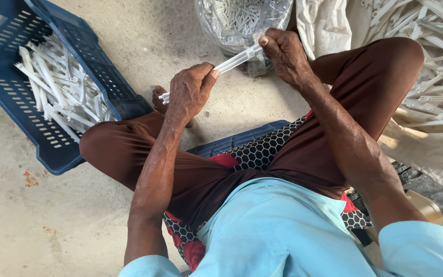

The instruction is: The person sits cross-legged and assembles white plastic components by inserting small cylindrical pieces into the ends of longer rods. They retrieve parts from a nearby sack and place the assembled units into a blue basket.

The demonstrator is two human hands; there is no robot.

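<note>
A long, thin white plastic strip (pixel 232 62) is held slantwise above the concrete floor (pixel 52 220), in front of the person's knees; the left hand (pixel 188 92) is clenched round its lower part and the right hand (pixel 283 54) pinches its upper end, so this looks like the handling or fitting step on a single piece. Judging by the blue slotted plastic crate (pixel 6 123) of similar strips to the left, the clear plastic bag (pixel 242 20) of small white parts just beyond the hands and the loose white heap (pixel 431 66) to the right, the next move calls for a steady two-handed hold.
</note>
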